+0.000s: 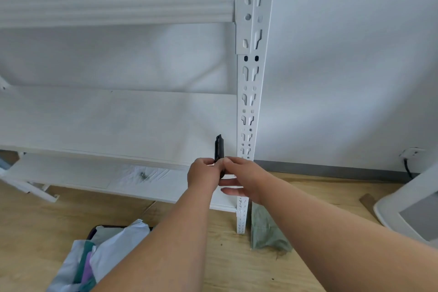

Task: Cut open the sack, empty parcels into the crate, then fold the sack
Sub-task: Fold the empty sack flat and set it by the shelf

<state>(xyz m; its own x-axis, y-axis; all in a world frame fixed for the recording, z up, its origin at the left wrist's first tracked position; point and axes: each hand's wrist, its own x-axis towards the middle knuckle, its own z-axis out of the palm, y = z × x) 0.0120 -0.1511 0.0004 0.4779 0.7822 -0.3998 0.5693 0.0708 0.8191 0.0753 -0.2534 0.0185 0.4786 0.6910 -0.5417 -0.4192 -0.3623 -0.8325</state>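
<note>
A black utility knife [219,148] stands upright above the white shelf, gripped at its lower end by both hands. My left hand [203,174] holds it from the left, and my right hand [239,179] pinches it from the right with thumb and forefinger. Whether a blade is out is too small to tell. On the wooden floor below lies a folded green sack [266,230], beside the rack's leg. At the bottom left a dark crate [99,229] holds several parcels [111,246] in white, grey and teal wrapping, partly hidden by my left forearm.
A white metal rack with a slotted upright post [248,106] and a white shelf board [106,123] fills the left and middle. A white wall is on the right. A white stand base [412,211] sits on the floor at the far right, with a cable [407,168] near the wall.
</note>
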